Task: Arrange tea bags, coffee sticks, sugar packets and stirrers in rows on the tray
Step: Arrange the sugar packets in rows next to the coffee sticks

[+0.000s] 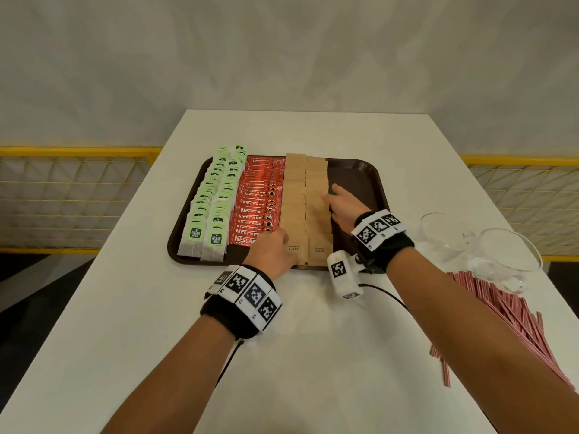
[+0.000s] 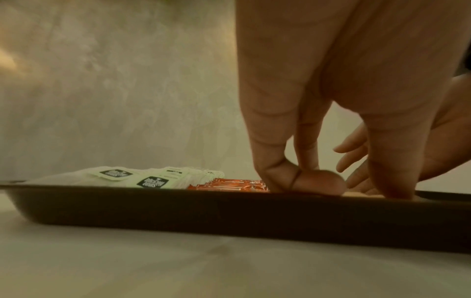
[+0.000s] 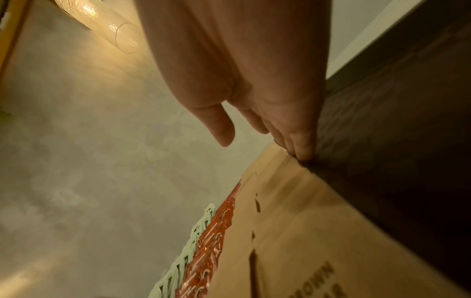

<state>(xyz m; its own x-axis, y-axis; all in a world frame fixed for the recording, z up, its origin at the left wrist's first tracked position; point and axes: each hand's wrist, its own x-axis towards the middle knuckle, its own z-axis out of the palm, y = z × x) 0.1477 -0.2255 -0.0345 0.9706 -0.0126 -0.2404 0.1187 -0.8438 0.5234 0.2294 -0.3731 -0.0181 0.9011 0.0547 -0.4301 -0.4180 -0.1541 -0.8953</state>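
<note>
From the head camera: tea bags [image 1: 206,211] in two green rows at the left of the brown tray [image 1: 371,180], coffee sticks [image 1: 258,203] in red beside them, then two rows of sugar packets [image 1: 305,198] in brown paper. Left hand [image 1: 271,250] down at the near end of the sugar rows, right hand [image 1: 340,203] flat along their right edge. Bare tray to the right of that. Stirrers [image 1: 498,317] not yet placed, lying in a loose heap on the white table [image 1: 125,308] at the right, next to two empty glasses [image 1: 507,258].

From the left wrist: left-hand fingertips [image 2: 395,193] pressing straight down just inside the tray's near rim, nothing gripped, thumb tucked against a finger.

From the right wrist: right-hand fingers [image 3: 303,149] extended, released, side-on against the edge of the sugar packets, nudging the row square.

Step in hand, by the look of it: squaring up the sugar rows. Next up, likely: reaching right for the stirrers, gathering a bundle all pointing one way, laying it in the empty strip without knocking the glasses or the sugar edge.
</note>
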